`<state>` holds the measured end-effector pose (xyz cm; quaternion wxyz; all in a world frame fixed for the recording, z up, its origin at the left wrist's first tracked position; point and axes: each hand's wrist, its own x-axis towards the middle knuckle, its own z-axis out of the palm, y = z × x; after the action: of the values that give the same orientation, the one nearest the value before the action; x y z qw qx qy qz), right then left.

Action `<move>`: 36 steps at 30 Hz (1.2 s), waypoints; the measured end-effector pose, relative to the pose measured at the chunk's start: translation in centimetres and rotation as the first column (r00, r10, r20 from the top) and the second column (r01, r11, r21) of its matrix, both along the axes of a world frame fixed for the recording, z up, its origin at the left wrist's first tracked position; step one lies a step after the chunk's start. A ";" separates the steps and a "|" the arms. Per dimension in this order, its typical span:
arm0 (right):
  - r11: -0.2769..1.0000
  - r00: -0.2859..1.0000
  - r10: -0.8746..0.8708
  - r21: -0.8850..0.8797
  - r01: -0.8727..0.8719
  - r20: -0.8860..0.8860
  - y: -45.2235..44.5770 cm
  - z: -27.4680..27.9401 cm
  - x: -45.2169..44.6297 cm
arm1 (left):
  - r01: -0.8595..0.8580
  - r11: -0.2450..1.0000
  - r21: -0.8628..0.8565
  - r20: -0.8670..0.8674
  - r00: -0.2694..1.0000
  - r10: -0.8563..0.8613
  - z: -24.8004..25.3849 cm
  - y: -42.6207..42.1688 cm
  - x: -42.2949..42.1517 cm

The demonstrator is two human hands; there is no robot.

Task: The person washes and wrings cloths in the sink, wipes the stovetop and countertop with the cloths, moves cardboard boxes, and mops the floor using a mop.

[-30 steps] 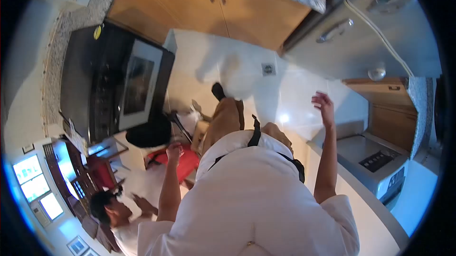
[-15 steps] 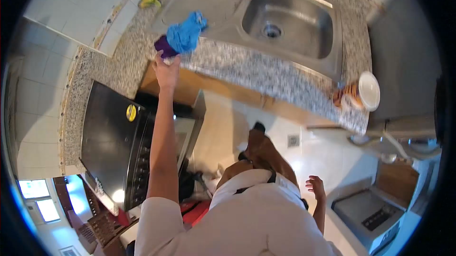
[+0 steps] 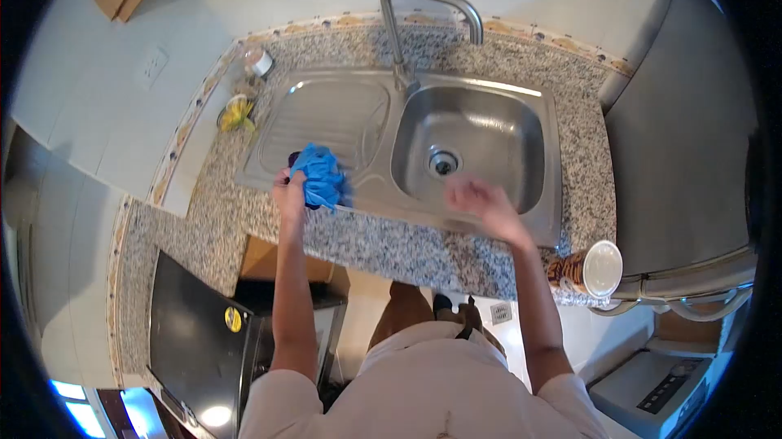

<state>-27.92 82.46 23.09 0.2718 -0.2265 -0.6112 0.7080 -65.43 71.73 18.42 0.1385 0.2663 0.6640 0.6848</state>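
Observation:
My left hand (image 3: 290,195) is closed on a crumpled blue cloth (image 3: 318,176) above the front edge of the ribbed drainboard (image 3: 330,113). Something dark purple (image 3: 294,159) shows behind the cloth, against my fingers; its kind is unclear. Over the front rim of the sink basin (image 3: 505,133) is my right hand (image 3: 481,201). Motion blurs its fingers, and no object shows in it. Behind the basin stands a tall metal faucet (image 3: 393,32).
A patterned paper cup (image 3: 601,268) lies on its side at the counter's right front corner. Yellow bananas (image 3: 237,116) and a jar (image 3: 259,62) stand at the left back. A black stove (image 3: 195,333) is at lower left, a grey refrigerator (image 3: 684,138) at right.
My left hand and the blue cloth have moved closer to the drainboard's front. My right hand has risen from my side to the basin. My view has shifted, bringing the faucet fully in.

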 end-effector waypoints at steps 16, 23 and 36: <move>0.726 0.875 -0.483 0.569 0.387 0.022 23.0 -2.5 -19.8 | 0.675 0.733 -0.088 0.385 0.702 -0.600 -5.1 16.2 14.6; 0.797 0.917 -0.398 0.483 0.363 -0.031 22.8 -3.9 -18.0 | 0.675 0.736 -0.051 0.343 0.704 -0.622 -6.6 21.7 16.2; 0.796 0.690 -0.579 0.484 0.363 0.435 20.4 -2.8 -6.0 | 0.752 0.557 -0.352 0.130 0.629 -0.767 -10.9 31.7 20.4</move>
<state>-33.95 102.86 20.33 0.2915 -0.5225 -0.7009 0.3882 -45.04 103.39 7.48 0.4549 0.5076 0.6040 0.4130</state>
